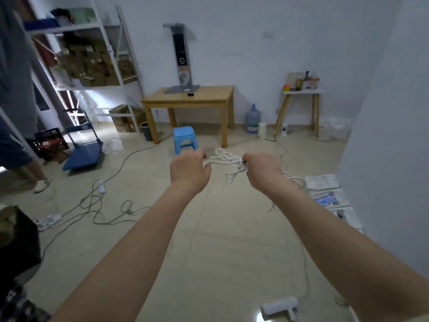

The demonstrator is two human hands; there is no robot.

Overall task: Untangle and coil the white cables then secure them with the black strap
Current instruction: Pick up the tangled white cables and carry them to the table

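Cables (228, 162): white, a tangled knot of loops held up in the air between my two hands, over the tiled floor (220, 240).
Left hand (189, 169): fingers curled in, pinching one end of the tangle.
Right hand (263, 169): closed on the other end, with a few loops drooping below it and more white cable hanging behind my wrist (how far down it trails I cannot make out).
Strap: I cannot pick out a black one anywhere.
Straight ahead: a blue stool (184, 138) just beyond my left hand, half under a wooden table (189, 99) that carries a tall grey stand (182, 59).
Right of the table: a water jug (253, 118) on the floor, then a small white-topped side table (301, 91) with odds and ends on it.
Left side: a metal shelf (88, 59) stacked with boxes, a blue hand cart (83, 153) and a dark crate (50, 138) beside it.
Floor, left: grey cords (104, 205) snaking around a power strip (47, 220), well apart from my cables.
Floor, right: a pile of papers (325, 191) against the wall, near my right wrist.
Floor, near me: a white plug block (278, 307) with a thin cord running off it.
Far left: another person's leg and shoe (43, 184).
In the way: nothing between my hands and the tangle.
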